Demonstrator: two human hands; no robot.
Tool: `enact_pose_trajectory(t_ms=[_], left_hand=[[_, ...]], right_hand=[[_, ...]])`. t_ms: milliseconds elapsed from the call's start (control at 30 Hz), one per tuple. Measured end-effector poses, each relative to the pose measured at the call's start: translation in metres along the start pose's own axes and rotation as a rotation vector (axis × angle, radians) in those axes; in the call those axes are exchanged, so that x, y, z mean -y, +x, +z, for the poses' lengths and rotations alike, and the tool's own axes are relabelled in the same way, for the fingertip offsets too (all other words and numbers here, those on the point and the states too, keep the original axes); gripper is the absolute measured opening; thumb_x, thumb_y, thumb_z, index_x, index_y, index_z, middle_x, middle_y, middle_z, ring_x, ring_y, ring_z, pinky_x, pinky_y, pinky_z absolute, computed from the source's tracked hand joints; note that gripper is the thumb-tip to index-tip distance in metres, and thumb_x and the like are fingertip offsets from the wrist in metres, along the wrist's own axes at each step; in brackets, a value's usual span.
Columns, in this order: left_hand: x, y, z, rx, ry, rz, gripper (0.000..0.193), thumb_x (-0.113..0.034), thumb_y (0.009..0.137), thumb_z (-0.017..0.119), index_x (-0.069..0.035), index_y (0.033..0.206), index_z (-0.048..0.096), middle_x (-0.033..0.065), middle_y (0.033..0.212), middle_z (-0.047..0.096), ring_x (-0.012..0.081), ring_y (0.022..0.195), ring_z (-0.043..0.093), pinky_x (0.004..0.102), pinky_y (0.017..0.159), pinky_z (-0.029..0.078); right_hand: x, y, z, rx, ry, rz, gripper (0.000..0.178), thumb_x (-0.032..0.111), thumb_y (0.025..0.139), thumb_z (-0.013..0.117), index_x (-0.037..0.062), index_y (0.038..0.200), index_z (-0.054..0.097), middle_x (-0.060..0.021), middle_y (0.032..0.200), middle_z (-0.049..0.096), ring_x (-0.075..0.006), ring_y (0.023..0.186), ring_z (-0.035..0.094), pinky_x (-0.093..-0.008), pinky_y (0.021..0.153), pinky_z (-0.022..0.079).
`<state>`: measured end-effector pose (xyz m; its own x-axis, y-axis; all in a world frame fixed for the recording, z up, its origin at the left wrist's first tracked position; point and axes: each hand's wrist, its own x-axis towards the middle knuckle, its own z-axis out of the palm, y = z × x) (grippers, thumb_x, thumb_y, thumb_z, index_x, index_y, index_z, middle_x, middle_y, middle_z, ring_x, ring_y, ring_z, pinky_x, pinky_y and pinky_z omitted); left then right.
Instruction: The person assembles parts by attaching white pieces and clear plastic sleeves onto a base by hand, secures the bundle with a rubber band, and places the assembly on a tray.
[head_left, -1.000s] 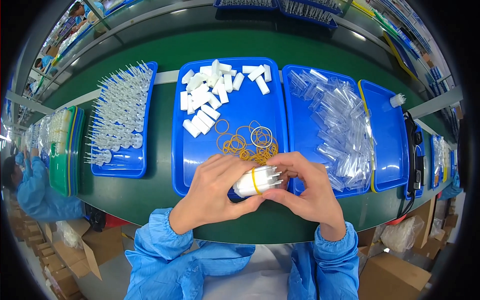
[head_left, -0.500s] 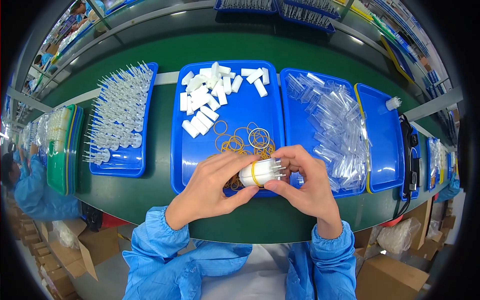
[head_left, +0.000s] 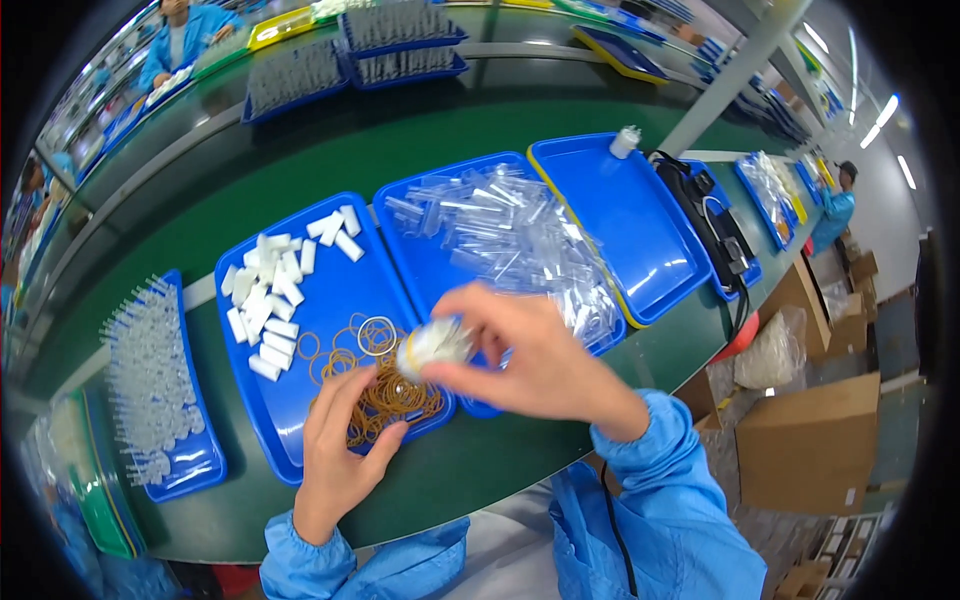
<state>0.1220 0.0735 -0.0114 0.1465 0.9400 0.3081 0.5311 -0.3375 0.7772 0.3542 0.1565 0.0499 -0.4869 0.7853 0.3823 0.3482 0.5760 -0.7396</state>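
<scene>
My right hand (head_left: 530,355) is closed around a bundle of white plastic pieces (head_left: 430,347) with a yellow rubber band about it; thin tips stick out on the hand's side, blurred by motion. Apart from the bundle, my left hand (head_left: 335,445) has its thumb and fingers spread and nothing in them, at the front of a blue tray (head_left: 262,400). That tray bears a heap of tan rubber bands (head_left: 395,402), a pale ring (head_left: 377,336) and a pile of white blocks (head_left: 265,295).
Clear plastic tubes (head_left: 520,235) fill the tray to the right. Beyond it, a yellow-edged blue tray (head_left: 625,235) holds a similar white bundle (head_left: 625,142). Spiky white pieces (head_left: 150,375) stand in the left tray. A black power strip (head_left: 715,215) lies far right; co-workers are in the background.
The bundle has left my left hand and is now in my right hand alone. My left hand has opened. The view has turned toward the right.
</scene>
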Motion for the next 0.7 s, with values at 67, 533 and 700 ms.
enact_pose_trajectory(t_ms=[67, 533, 700], left_hand=[[0.002, -0.002, 0.003, 0.008, 0.012, 0.002, 0.055, -0.007, 0.075, 0.081, 0.001, 0.125, 0.060, 0.0186, 0.119, 0.063, 0.0338, 0.108, 0.062, 0.0394, 0.093, 0.049], [0.010, 0.003, 0.011, -0.009, 0.135, 0.061, 0.035, -0.008, 0.079, 0.077, -0.002, 0.112, 0.068, 0.0121, 0.096, 0.068, 0.0300, 0.086, 0.063, 0.0386, 0.076, 0.048], [0.013, 0.001, 0.007, -0.026, 0.149, 0.069, 0.032, -0.010, 0.080, 0.077, -0.004, 0.110, 0.069, 0.0110, 0.091, 0.067, 0.0298, 0.081, 0.062, 0.0385, 0.073, 0.048]], right_hand=[[-0.012, 0.009, -0.033, -0.112, -0.182, 0.013, 0.039, 0.026, 0.081, 0.082, 0.0033, 0.108, 0.064, -0.0078, 0.076, 0.065, -0.0150, 0.061, 0.061, -0.0282, 0.053, 0.047], [-0.254, 0.067, -0.225, -0.178, -1.158, 0.493, 0.038, 0.035, 0.091, 0.067, 0.0123, 0.121, 0.062, -0.0189, 0.104, 0.071, -0.0378, 0.098, 0.068, -0.0481, 0.083, 0.055], [-0.259, 0.070, -0.224, -0.173, -1.279, 0.490, 0.048, 0.041, 0.092, 0.065, 0.0144, 0.131, 0.057, -0.0218, 0.099, 0.071, -0.0400, 0.097, 0.068, -0.0520, 0.081, 0.053]])
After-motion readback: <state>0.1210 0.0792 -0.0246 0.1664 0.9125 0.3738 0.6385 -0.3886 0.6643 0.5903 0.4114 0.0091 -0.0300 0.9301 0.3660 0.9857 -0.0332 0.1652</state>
